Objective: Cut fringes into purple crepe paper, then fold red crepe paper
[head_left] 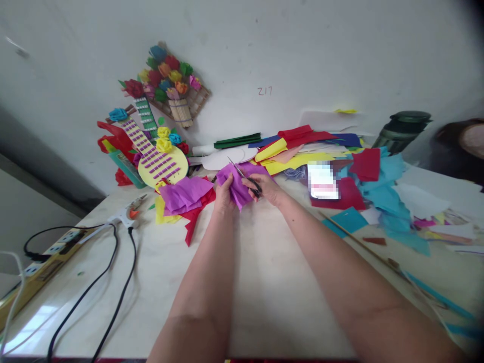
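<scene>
Purple crepe paper [240,190] is pinched in my left hand [226,194], its loose part spreading up and to the right. My right hand [266,187] is closed around black-handled scissors [254,185]. Their blades point up and left across the paper, and whether they cut into it I cannot tell. Just left of my left hand lies another piece of purple crepe paper [185,195], on top of red paper [192,222] and yellow paper [162,212].
At left, a hot glue gun [126,214] lies near a power strip [53,252], with black cords trailing forward. Paper-flower crafts [162,161] lean on the wall. Coloured sheets [291,161], a lit phone [323,181], a thin stick [355,239] and a dark green bottle [403,132] are at right.
</scene>
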The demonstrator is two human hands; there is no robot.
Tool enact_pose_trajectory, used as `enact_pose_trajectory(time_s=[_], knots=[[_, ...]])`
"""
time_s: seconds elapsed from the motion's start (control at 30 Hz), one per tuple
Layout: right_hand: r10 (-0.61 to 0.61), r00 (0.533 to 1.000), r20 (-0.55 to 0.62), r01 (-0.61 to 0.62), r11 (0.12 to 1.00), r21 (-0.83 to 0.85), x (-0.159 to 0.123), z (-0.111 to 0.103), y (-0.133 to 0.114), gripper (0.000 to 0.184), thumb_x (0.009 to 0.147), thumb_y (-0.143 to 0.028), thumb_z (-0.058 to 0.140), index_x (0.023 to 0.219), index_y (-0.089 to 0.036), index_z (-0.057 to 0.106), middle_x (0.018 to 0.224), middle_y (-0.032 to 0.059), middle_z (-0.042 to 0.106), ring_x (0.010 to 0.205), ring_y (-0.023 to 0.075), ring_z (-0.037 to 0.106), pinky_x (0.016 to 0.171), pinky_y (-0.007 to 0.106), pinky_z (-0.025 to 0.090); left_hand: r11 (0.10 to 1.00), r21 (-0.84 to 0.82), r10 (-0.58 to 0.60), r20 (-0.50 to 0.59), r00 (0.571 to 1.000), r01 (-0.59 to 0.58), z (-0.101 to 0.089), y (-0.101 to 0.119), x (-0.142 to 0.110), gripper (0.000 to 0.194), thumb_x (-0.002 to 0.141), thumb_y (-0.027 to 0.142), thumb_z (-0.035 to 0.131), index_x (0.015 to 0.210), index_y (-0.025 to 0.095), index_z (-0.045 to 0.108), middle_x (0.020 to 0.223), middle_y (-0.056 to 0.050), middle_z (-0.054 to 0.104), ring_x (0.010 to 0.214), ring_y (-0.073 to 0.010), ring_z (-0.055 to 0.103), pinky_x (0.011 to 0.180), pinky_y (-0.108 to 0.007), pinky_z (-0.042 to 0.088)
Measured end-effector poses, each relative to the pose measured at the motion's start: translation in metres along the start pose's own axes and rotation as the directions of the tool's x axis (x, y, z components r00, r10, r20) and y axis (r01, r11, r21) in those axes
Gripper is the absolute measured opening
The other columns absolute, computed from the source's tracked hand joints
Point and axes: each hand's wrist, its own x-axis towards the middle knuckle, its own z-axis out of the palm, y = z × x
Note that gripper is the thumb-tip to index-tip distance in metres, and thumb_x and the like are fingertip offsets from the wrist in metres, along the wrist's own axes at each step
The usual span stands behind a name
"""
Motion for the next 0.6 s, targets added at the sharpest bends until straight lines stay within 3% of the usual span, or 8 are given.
enact_pose_trajectory(time_s=[0.3, 0.6], knots=[[0.019, 1.0, -0.016, -0.019, 1.0, 0.022, 0.0011, -0.0015, 0.0011, 0.025, 0.069, -0.041, 0.065, 0.067, -0.02, 0.052, 0.044, -0.0043, 0.052, 0.035, 0.0092, 0.044, 0.032, 0.02, 0.034, 1.0, 0.002, 0.002, 0.009, 1.0, -0.002, 0.0009, -0.0015, -0.001, 0.035, 0.067, 0.027, 0.07, 0.098, 0.015, 0.06, 0.085, -0.009, 0.068, 0.087, -0.0245, 0.065, 0.081, -0.036, 0.05], [-0.047, 0.999, -0.023, 0.048, 0.997, 0.058, 0.0038, -0.002, 0.0057, 0.03, 0.068, -0.043, 0.067, 0.064, -0.019, 0.049, 0.042, -0.0058, 0.05, 0.032, 0.0068, 0.04, 0.03, 0.018, 0.031, 1.0, 0.002, 0.003, 0.006, 1.0, -0.003, -0.0002, -0.0022, -0.0004, 0.036, 0.065, 0.026, 0.072, 0.098, 0.014, 0.06, 0.085, -0.009, 0.068, 0.083, -0.0231, 0.066, 0.079, -0.035, 0.051]])
